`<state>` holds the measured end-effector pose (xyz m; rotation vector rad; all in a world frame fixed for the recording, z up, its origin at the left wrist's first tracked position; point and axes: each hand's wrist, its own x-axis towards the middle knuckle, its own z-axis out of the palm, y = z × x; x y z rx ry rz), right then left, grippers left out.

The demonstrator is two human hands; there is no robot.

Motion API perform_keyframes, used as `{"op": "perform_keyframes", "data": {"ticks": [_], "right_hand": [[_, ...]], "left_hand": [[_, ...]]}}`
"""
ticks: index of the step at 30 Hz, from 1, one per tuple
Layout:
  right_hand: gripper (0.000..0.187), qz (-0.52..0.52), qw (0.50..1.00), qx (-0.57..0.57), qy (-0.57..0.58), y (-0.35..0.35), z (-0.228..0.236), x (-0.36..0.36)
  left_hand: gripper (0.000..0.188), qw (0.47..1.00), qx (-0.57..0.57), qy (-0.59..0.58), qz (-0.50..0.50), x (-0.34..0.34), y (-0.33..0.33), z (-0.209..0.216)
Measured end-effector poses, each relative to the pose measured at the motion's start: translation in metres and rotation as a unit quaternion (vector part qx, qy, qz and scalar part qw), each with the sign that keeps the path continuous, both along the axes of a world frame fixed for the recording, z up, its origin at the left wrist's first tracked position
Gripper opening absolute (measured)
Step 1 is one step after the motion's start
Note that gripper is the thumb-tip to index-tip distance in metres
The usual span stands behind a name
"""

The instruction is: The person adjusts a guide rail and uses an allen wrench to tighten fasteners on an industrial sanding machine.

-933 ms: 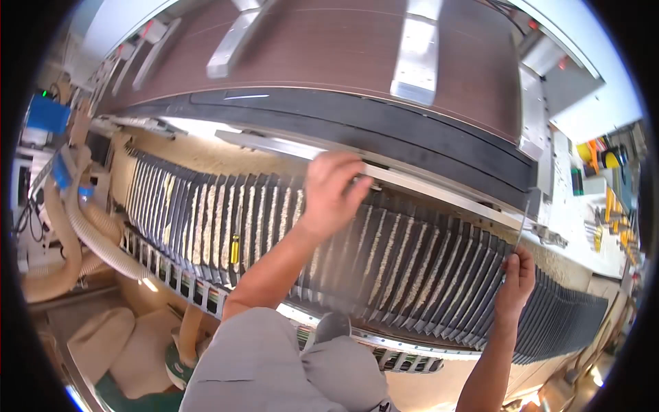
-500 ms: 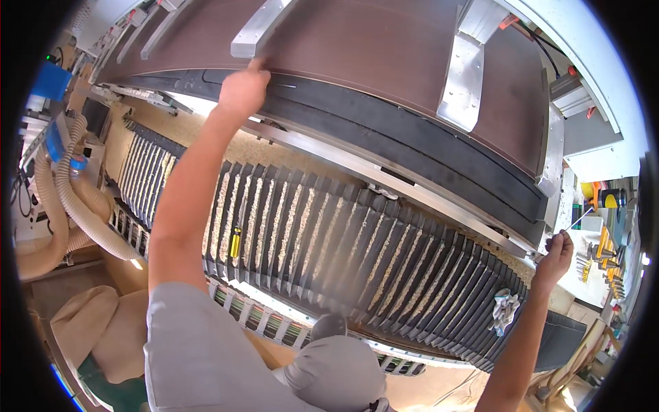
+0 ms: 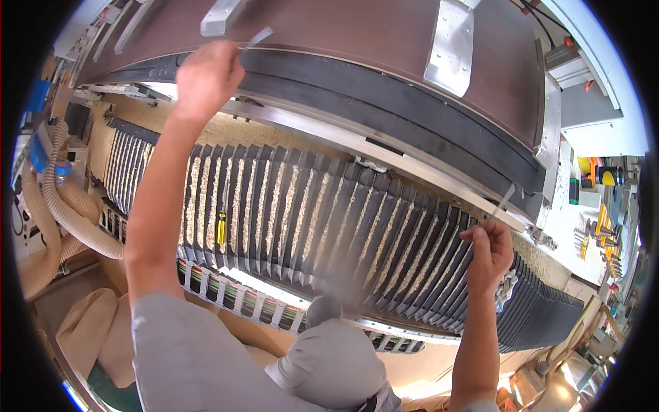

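Observation:
My left hand (image 3: 209, 79) is closed in a fist above the dark edge strip (image 3: 384, 93) of the brown panel (image 3: 343, 34). A short pale strip (image 3: 259, 37), blurred by motion, juts out beside its fingers; its kind does not show. Over the pleated black bellows (image 3: 329, 226), my right hand (image 3: 489, 254) pinches a thin shaft-like tool (image 3: 506, 198) that points up toward the panel's right end. Its handle is hidden in the fingers. A crumpled grey-white cloth or glove (image 3: 506, 287) is partly covered by this hand.
A yellow-handled screwdriver (image 3: 221, 228) lies on the bellows, whose folds hold pale wood chips. Metal brackets (image 3: 449, 58) rest across the panel. Beige hoses (image 3: 82, 223) run at the left. Several yellow tools (image 3: 604, 237) sit on the white surface at the right.
My right hand has moved left and inward with its thin tool, from the right end to over the bellows. My left hand has shifted left and slightly up, off the bracket's end.

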<state>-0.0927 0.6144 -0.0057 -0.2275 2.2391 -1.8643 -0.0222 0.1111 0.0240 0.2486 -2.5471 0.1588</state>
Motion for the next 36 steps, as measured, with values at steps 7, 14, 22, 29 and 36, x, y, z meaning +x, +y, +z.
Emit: {"op": "perform_keyframes", "data": {"ticks": [7, 14, 22, 29, 36], "right_hand": [[0.013, -0.097, 0.942, -0.195, -0.256, -0.014, -0.038, 0.005], [0.019, 0.000, 0.831, -0.457, -0.317, -0.020, -0.039, -0.009], [0.021, -0.052, 0.846, -0.436, -0.301, -0.027, -0.047, -0.009], [0.024, -0.079, 0.872, -0.376, -0.304, -0.035, -0.037, -0.006], [0.021, -0.069, 0.900, -0.354, -0.245, -0.032, -0.055, -0.004]], "left_hand": [[0.009, 0.350, 0.883, 0.313, 0.003, 0.061, 0.163, -0.081], [0.030, 0.342, 0.876, 0.329, 0.087, 0.004, 0.206, -0.108], [0.040, 0.298, 0.894, 0.317, 0.108, -0.009, 0.196, -0.095], [0.041, 0.334, 0.880, 0.317, 0.119, -0.011, 0.196, -0.093], [0.036, 0.360, 0.861, 0.333, 0.133, -0.012, 0.199, -0.100]]}}
